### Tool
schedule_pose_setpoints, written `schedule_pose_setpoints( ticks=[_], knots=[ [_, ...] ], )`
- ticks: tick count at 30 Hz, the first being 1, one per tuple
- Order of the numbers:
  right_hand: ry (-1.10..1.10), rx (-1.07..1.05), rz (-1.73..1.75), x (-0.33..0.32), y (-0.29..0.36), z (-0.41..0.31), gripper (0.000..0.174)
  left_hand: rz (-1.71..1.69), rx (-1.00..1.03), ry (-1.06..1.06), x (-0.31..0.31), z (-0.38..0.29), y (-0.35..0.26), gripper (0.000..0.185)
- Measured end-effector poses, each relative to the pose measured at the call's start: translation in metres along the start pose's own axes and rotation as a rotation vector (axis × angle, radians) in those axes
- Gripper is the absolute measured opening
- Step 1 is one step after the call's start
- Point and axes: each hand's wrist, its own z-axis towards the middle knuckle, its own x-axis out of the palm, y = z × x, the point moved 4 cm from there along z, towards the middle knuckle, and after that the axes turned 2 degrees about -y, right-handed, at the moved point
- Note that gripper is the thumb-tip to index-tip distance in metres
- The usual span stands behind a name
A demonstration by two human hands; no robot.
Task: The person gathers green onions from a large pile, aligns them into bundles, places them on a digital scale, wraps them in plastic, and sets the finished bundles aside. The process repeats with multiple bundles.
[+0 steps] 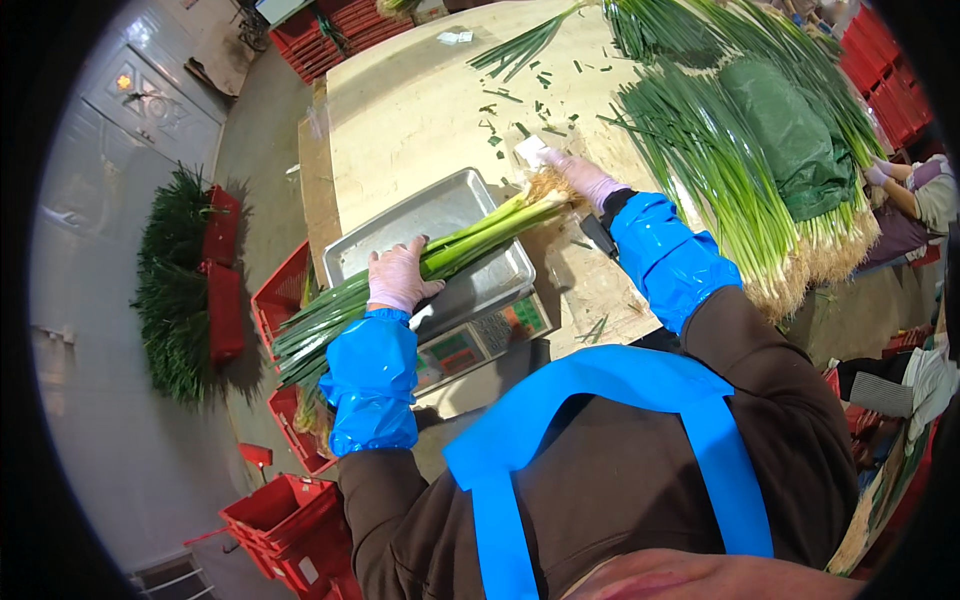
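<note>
A bundle of green onions (pixel 480 238) lies slantwise across a metal weighing pan (pixel 450 196), roots toward the upper right and leaves past the pan's left edge. My left hand (pixel 397 276), in a thin pale glove, is closed around the leafy part. Beneath the pan is a digital scale (pixel 484 337) with a keypad and display. My right hand (pixel 581 174), gloved too, reaches beyond the root end, with its fingertips at a small white stack of slips (pixel 531 150); whether they grip it is unclear. A black object (pixel 598 236) lies below my right wrist, partly hidden.
Many green onions (pixel 720 172) are piled at the table's right, partly under a green sheet (pixel 787 135). Leaf scraps (pixel 501 95) litter the tabletop (pixel 405 112). Red crates (pixel 281 510) stand at left, some holding greens (pixel 176 292). Another person's gloved hands (pixel 879 171) are at far right.
</note>
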Motion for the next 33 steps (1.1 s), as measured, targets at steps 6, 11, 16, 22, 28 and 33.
schedule_pose_setpoints(
  ticks=[6,11,16,22,28,33],
  knots=[
    [0.085,-0.119,-0.087,-0.002,-0.014,-0.025,0.065,0.053,-0.042,-0.035,-0.002,-0.005,0.005,0.082],
    [0.013,-0.131,-0.223,0.007,-0.010,-0.031,0.071,0.033,-0.069,-0.005,0.002,-0.004,0.001,0.099],
    [-0.236,-0.184,0.035,-0.040,-0.009,-0.057,0.069,0.036,-0.128,-0.111,0.000,-0.020,0.000,0.109],
    [-0.300,-0.203,-0.336,-0.105,-0.066,-0.118,0.048,-0.145,-0.275,-0.578,-0.006,-0.092,0.019,0.106],
    [-0.384,-0.266,-0.704,-0.154,-0.141,-0.162,0.042,-0.723,-0.670,-1.218,0.057,-0.233,0.067,0.050],
    [-0.396,-0.202,-0.665,-0.180,-0.157,-0.158,0.041,-0.805,-1.039,-1.198,0.158,-0.307,0.067,0.040]
  ],
)
